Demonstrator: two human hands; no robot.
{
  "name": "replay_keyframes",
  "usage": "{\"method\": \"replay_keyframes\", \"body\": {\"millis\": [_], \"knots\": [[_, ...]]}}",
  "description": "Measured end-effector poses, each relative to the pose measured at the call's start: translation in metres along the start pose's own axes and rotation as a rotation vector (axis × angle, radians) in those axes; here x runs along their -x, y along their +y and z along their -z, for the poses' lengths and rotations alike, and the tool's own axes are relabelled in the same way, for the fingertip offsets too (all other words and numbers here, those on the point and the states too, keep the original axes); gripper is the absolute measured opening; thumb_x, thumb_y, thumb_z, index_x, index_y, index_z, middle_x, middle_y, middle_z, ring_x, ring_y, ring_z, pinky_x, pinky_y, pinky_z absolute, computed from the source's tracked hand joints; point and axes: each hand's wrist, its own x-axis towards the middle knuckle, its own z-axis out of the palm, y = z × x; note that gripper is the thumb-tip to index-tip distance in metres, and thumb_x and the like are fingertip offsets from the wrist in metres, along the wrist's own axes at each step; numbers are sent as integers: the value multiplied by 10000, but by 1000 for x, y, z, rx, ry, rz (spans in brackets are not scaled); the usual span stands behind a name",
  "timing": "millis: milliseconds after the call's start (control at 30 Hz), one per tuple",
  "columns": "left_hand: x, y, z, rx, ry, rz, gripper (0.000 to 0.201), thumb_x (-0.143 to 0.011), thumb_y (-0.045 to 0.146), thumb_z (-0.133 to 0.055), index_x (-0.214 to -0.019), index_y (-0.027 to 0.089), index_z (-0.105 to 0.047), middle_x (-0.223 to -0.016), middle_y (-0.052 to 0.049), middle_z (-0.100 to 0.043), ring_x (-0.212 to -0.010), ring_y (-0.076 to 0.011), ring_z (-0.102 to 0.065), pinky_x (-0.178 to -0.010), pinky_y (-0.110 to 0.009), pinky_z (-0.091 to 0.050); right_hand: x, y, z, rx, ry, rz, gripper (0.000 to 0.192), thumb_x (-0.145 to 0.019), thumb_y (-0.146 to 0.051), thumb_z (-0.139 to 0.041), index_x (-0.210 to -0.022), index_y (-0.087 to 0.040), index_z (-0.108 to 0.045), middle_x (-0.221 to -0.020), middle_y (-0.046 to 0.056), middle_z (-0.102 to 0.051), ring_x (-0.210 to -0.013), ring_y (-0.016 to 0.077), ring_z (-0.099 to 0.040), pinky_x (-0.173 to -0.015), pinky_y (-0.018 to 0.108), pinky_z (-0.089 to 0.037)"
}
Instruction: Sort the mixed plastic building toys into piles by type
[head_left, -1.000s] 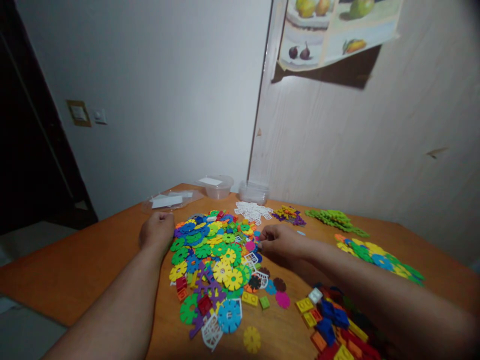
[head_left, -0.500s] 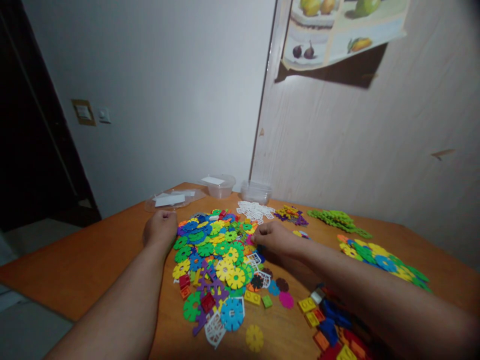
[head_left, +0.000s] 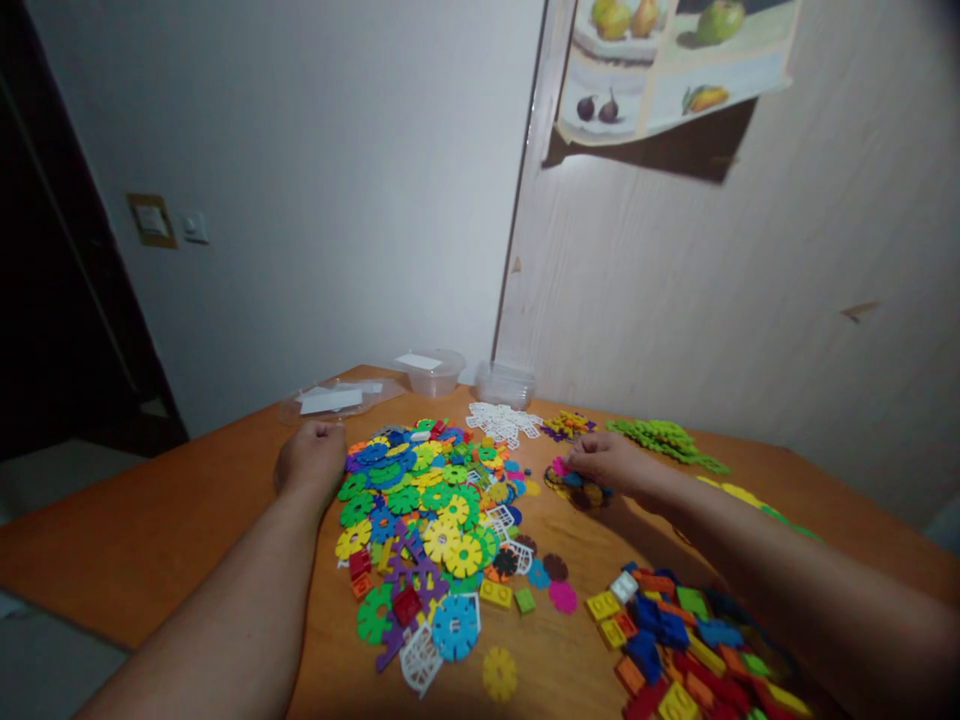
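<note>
My left hand point(head_left: 311, 462) is closed in a fist on the table, against the left edge of a mixed pile of plastic pieces point(head_left: 420, 490). Whatever its fingers may hold is hidden. The pile has notched snowflake discs in green, yellow and blue, with purple, white and brick-shaped pieces among them. To the right of it, my right hand point(head_left: 615, 462) pinches a small pink disc point(head_left: 560, 467) between its fingertips. Right below the fingertips lies a small group of dark, blue and orange discs point(head_left: 581, 490).
White lattice pieces point(head_left: 502, 424), purple and yellow pieces point(head_left: 568, 425) and green pieces point(head_left: 667, 443) lie in heaps at the back. Building bricks point(head_left: 675, 640) are piled at the front right. Clear plastic containers point(head_left: 435, 375) stand by the wall.
My right hand has moved from the mixed pile to the right with the pink disc, over the small disc group. My left hand stays beside the pile. The view has shifted slightly.
</note>
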Motion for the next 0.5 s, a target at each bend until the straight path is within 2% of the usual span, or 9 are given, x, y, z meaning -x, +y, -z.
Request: {"method": "replay_keyframes", "body": {"millis": [100,200,267,367,500], "knots": [[0,0,0,4,-2,2,274,-797,442,-575,-850,226,-736,-770,-75,-732,-686,-263,-639,-564,-323,-382,6,19,7,-14,-69,-66,297,-700,-450,-705,-654,-195,-559,-670,41,-697,-590,128,-560,-511,228,-380],[0,0,1,6,-8,3,294,-801,459,-580,-882,228,-743,-781,-73,-735,-694,-262,-640,-573,-320,-388,5,34,12,30,-41,-80,306,-622,-376,-779,-593,-192,-536,-627,26,-672,-567,116,-518,-484,221,-333],[0,1,2,2,-6,4,301,-805,470,-582,-884,227,-742,-780,-74,-734,-691,-261,-637,-574,-321,-389,3,38,13,55,-7,-66,294,-627,-337,-774,-586,-194,-521,-598,12,-640,-565,112,-504,-492,218,-334],[2,2,2,3,4,0,294,-810,467,-577,-865,225,-734,-774,-78,-733,-686,-262,-636,-569,-322,-385,-2,34,9,78,23,-10,250,-674,-305,-741,-616,-190,-526,-605,1,-611,-585,108,-505,-520,214,-353],[2,2,1,6,-2,6,308,-818,476,-565,-858,226,-739,-766,-81,-732,-683,-264,-634,-579,-326,-397,-6,11,-15,92,-39,84,213,-751,-356,-716,-730,-182,-595,-639,-10,-613,-570,102,-507,-516,214,-353]]}}
